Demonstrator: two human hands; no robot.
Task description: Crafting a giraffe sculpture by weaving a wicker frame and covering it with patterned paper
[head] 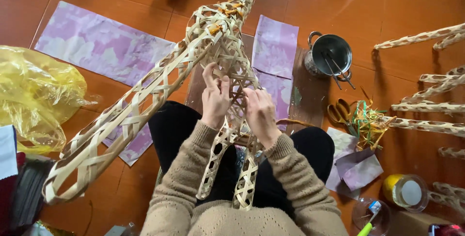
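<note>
Both hands grip the bamboo frame (pixel 213 47) at its middle. The left hand (pixel 214 98) has its fingers (pixel 209 74) hooked through the lattice, closed on strips. The right hand (pixel 260 112) pinches strips just beside it, fingers curled shut. The step appears to be weaving; the strips likely need steady tension. Outward, right of the fingers: a metal pot (pixel 331 53), scissors (pixel 339 112). Left: purple paper (pixel 97 40), a yellow bag (pixel 36 93). All rests on a brown tiled floor (pixel 411 3).
</note>
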